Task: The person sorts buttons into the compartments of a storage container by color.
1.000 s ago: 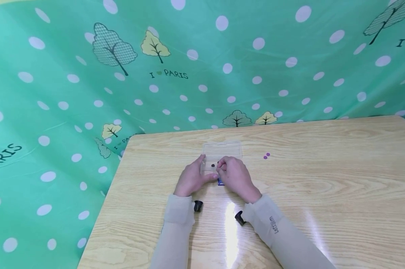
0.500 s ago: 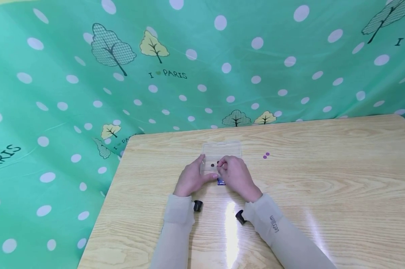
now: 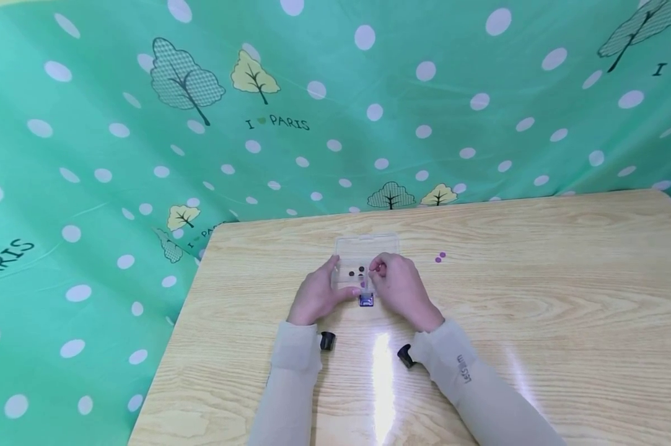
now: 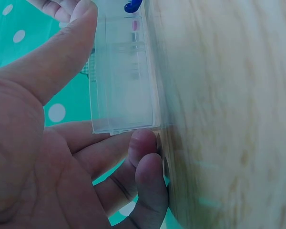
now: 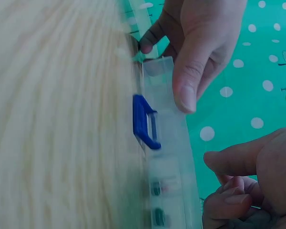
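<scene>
A clear plastic box (image 3: 343, 282) sits on the table, its clear lid (image 3: 363, 245) tipped back. At its front is a blue latch (image 5: 140, 121). My left hand (image 3: 316, 297) grips the box's left end, thumb at the front and fingers round the side. In the box lie several small dark discs (image 3: 351, 274) and a purple disc (image 3: 362, 285). My right hand (image 3: 403, 288) is over the box's right part with fingers curled in. In the right wrist view, the right hand's thumb (image 5: 233, 160) is above its bent fingers; whether anything small is between them is hidden.
Two small purple discs (image 3: 440, 257) lie on the wooden table (image 3: 536, 297), to the right of the box. Behind the table hangs a green patterned cloth (image 3: 313, 148). Black wrist cameras (image 3: 328, 341) jut out from both cuffs.
My right hand has shifted right, away from the box's middle, uncovering more dark discs, a purple disc and the whole blue latch. The left hand stays where it was.
</scene>
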{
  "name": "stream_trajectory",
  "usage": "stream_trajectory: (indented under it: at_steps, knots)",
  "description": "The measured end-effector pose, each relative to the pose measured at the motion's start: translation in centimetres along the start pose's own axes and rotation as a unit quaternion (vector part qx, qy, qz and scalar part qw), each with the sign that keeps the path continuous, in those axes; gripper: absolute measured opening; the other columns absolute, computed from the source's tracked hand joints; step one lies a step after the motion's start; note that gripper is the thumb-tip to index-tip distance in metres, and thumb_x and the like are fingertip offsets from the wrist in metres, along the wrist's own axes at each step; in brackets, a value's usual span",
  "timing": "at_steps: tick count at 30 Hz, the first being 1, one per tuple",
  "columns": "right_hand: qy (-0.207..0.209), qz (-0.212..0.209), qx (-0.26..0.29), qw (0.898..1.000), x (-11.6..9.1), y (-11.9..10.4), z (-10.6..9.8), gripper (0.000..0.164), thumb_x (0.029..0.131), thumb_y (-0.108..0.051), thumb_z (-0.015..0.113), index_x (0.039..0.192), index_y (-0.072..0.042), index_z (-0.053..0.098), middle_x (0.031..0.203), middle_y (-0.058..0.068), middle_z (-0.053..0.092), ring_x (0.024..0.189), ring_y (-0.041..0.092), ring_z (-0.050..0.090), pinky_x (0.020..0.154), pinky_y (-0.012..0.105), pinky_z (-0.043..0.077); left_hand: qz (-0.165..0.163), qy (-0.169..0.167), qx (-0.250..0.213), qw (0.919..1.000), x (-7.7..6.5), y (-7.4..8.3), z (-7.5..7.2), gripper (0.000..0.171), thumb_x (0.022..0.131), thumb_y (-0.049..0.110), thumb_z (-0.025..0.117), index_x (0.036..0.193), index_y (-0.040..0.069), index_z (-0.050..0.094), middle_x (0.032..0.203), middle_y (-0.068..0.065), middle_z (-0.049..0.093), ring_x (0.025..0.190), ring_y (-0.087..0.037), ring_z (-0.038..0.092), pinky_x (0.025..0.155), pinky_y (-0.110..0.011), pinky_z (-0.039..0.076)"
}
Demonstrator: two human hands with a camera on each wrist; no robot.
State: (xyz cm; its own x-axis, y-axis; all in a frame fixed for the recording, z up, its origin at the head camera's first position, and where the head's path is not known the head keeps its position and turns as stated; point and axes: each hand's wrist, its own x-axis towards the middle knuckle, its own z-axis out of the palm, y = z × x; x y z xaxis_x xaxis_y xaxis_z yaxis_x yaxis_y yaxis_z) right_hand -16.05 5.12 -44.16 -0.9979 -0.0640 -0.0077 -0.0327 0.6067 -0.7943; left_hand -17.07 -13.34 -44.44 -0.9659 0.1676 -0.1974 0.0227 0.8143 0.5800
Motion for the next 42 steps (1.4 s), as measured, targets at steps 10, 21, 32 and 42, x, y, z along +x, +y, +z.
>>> stream_trajectory:
  at_steps: [10,21,32,42]
  knots:
    - [0.017,0.006,0.014,1.0,0.1,1.3,-1.8,0.004,0.095,-0.01,0.067,0.096,-0.008,0.07,0.074,0.003,0.054,0.061,0.017,0.048,0.057,0.031,0.043,-0.001,0.001,-0.001,1.0,0.1,0.0,0.0,0.099,0.081,0.044,0.082,0.157,0.006,0.032,0.155,-0.019,0.042,0.14,-0.038,0.041,0.115,-0.05,0.036]
    - [0.02,0.026,0.018,0.999,0.2,2.2,-2.7,0.008,0.097,-0.012,0.064,0.099,-0.008,0.07,0.076,0.004,0.052,0.061,0.018,0.047,0.057,0.032,0.041,-0.021,-0.001,-0.01,0.9997,0.1,0.0,0.2,0.1,0.08,0.045,0.082,0.158,0.009,0.032,0.156,-0.016,0.041,0.141,-0.038,0.041,0.115,-0.051,0.036]
    - [0.048,0.026,0.037,0.998,0.5,4.3,-3.8,0.009,0.096,-0.012,0.065,0.097,-0.006,0.071,0.077,0.006,0.053,0.063,0.02,0.044,0.061,0.034,0.04,-0.023,-0.004,-0.008,0.9997,0.0,0.1,0.3,0.1,0.08,0.045,0.082,0.158,0.01,0.031,0.156,-0.015,0.04,0.141,-0.038,0.041,0.114,-0.051,0.036]
    - [0.049,0.037,0.043,0.997,0.7,5.4,-4.4,0.01,0.096,-0.013,0.065,0.099,-0.006,0.071,0.081,0.006,0.054,0.07,0.022,0.047,0.066,0.034,0.04,-0.016,-0.002,-0.005,0.9999,0.0,0.0,0.2,0.099,0.08,0.044,0.083,0.158,0.009,0.032,0.156,-0.016,0.04,0.141,-0.038,0.04,0.114,-0.051,0.036]
